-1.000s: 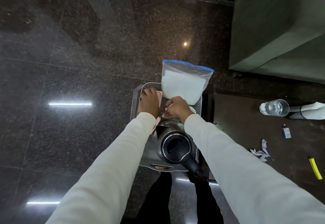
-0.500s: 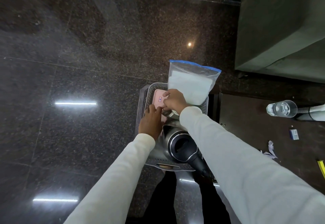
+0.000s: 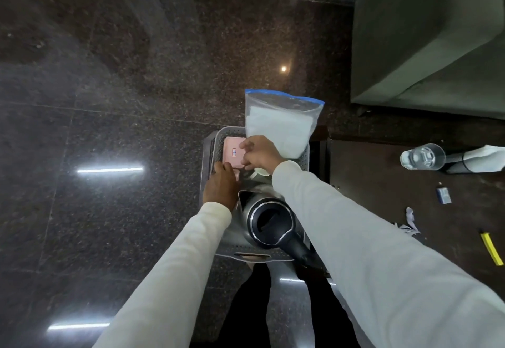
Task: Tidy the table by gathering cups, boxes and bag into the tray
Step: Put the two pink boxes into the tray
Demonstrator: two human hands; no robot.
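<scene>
A grey perforated tray (image 3: 211, 145) sits below me. Inside it lie a pink box (image 3: 232, 153), a clear zip bag (image 3: 281, 126) of white powder with a blue seal, leaning at the far right, and a steel kettle (image 3: 269, 223) with a black lid at the near end. A white cup (image 3: 261, 172) shows partly under my right wrist. My right hand (image 3: 259, 153) rests its fingers on the pink box's right edge. My left hand (image 3: 221, 185) touches the box's near edge, fingers hidden beneath the palm.
To the right stands a dark table (image 3: 382, 178) with a glass of water (image 3: 422, 156), a small blue box (image 3: 443, 195), torn paper (image 3: 410, 220) and a yellow strip (image 3: 492, 248). A green upholstered seat (image 3: 426, 33) is at far right. Glossy dark floor lies to the left.
The pink box went from held upright under my hands to lying flat in the tray's far left. My left hand drew back to its near edge; my right hand moved left onto it.
</scene>
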